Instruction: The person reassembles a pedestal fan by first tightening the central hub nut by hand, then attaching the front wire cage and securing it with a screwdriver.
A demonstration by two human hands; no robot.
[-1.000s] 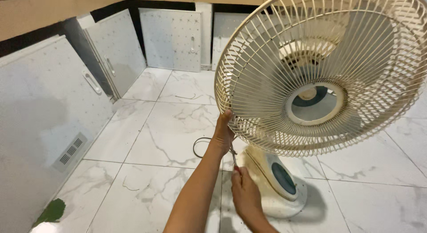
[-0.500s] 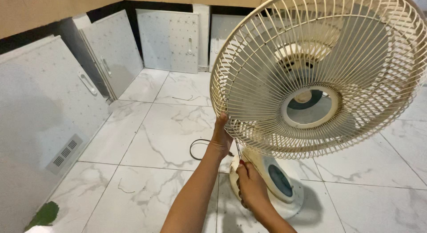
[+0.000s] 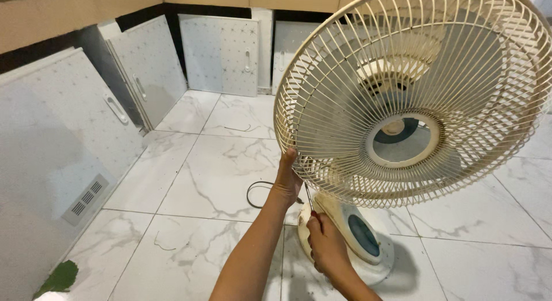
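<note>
A cream table fan stands on the marble floor, its round wire guard (image 3: 368, 59) filling the upper right. My left hand (image 3: 287, 180) grips the guard's lower left rim. Just below it, my right hand (image 3: 323, 239) is closed around a thin screwdriver (image 3: 309, 198) with a red handle, whose shaft points up at the rim beside my left fingers. The fan's base (image 3: 356, 235) with a blue oval panel sits under the guard, partly behind my right hand.
A black power cord (image 3: 256, 192) loops on the tiles left of the base. Grey cabinet doors (image 3: 218, 48) with handles lean along the left and far walls. A green leaf (image 3: 57, 278) lies at the bottom left.
The view shifted slightly. My right hand has moved a little right and up toward the rim with the screwdriver; my left hand stays on the guard.
</note>
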